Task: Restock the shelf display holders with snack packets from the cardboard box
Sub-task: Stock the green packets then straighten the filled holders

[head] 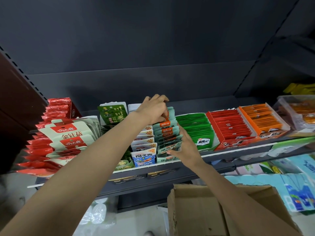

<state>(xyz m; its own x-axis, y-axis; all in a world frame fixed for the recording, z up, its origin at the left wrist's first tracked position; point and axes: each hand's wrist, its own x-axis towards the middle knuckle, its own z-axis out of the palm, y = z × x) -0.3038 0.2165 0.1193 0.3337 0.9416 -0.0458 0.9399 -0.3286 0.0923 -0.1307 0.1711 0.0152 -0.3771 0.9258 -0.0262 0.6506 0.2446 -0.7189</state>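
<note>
A row of pale green snack packets with orange labels [166,133] stands in a display holder [167,160] at the middle of the shelf. My left hand [156,109] reaches over the back of that row and pinches the rear packets with curled fingers. My right hand [185,147] lies against the right side of the same row near its front, fingers fairly straight and pressing the packets. The cardboard box [204,212] sits open below the shelf at the lower right, under my right forearm.
Beside the row stand white-and-blue packets [144,150], dark green packets [113,114], large red-and-white packs [68,133], and holders of green [196,128], red [230,126] and orange [262,118] sachets. The shelf edge [230,153] runs in front. Blue packages [289,188] fill the lower shelf.
</note>
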